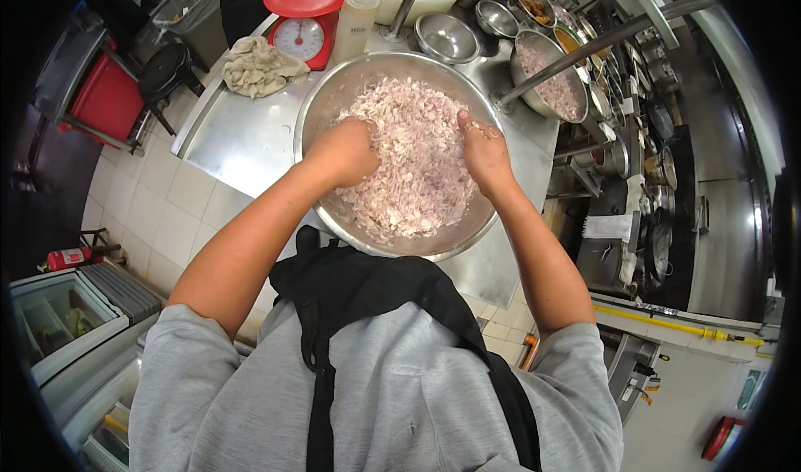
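A wide steel bowl [477, 218] stands on the metal table in front of me, heaped with thinly sliced pale pink and white pieces [410, 168] that look like shallots or onions. On the left side of the heap, my left hand [352, 148] is sunk into the slices, its fingers hidden among them. My right hand [486, 151] dips into the opposite side, close to the bowl's right wall. Its thumb shows, with bits of slice stuck to the skin, while its other fingers are buried. Whether either hand grips a portion of slices is hidden.
Beyond the bowl are a crumpled beige cloth [259, 67], a red dial scale [302, 22], a plastic bottle [357, 26] and a small steel bowl [448, 38]. Another bowl of slices [546, 76] stands right, behind a slanting metal post [576, 55]. A black stool [169, 76] is left.
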`<state>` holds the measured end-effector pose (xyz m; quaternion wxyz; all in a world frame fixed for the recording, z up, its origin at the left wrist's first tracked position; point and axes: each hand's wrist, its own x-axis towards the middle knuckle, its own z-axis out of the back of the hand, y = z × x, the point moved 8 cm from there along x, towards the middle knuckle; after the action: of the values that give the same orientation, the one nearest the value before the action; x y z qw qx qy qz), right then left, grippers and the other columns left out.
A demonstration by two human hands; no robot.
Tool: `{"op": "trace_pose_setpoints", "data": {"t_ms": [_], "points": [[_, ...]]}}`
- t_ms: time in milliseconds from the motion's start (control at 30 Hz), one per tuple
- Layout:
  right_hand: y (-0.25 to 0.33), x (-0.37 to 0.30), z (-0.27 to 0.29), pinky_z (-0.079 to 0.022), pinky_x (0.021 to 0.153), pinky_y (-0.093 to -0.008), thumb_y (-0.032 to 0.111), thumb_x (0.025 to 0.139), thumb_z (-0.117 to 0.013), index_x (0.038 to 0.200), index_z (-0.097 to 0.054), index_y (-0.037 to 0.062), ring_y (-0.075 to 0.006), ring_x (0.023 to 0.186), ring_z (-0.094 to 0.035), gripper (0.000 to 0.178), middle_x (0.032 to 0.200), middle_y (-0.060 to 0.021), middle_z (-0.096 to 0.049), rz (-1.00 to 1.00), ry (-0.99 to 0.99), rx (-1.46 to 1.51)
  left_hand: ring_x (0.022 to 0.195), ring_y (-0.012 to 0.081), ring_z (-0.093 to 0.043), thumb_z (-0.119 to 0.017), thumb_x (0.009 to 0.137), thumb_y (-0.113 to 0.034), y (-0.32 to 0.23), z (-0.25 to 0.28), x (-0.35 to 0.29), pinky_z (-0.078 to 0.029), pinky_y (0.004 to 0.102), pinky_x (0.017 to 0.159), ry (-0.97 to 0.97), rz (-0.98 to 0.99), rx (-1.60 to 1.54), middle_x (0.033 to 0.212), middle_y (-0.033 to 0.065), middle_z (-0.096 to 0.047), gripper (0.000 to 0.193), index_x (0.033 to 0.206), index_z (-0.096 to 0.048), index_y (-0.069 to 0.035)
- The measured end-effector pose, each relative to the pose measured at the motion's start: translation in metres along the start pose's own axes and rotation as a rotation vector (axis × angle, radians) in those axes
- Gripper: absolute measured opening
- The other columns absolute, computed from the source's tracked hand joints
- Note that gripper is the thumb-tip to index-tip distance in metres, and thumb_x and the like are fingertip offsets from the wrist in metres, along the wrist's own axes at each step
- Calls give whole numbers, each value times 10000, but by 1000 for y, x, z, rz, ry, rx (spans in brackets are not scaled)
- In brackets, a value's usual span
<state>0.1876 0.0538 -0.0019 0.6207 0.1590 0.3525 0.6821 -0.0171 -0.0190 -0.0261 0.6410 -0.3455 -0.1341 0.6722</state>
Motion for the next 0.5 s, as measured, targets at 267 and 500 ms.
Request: {"op": "trace_pose_setpoints", "data": {"t_ms": [267, 500], "points": [[-16, -6, 4, -474, 662, -293, 71, 882, -520, 1011, -617, -22, -165, 741, -583, 187, 971, -100, -646, -21, 90, 313, 1077, 387, -561, -580, 750, -105, -6, 2, 3, -441, 396, 939, -30, 13, -41, 1141, 263, -570, 445, 1178, -591, 17], [-2, 6, -9, -321, 359, -269, 228, 918, -575, 982, -608, 41, -90, 452, -448, 200, 713, -74, -630, -78, -29, 386, 1140, 318, -532, -657, 675, -33, -97, -126, -1, -437, 392, 960, 300, -564, 255, 1228, 160, -559, 422, 1096, -651, -65]]}}
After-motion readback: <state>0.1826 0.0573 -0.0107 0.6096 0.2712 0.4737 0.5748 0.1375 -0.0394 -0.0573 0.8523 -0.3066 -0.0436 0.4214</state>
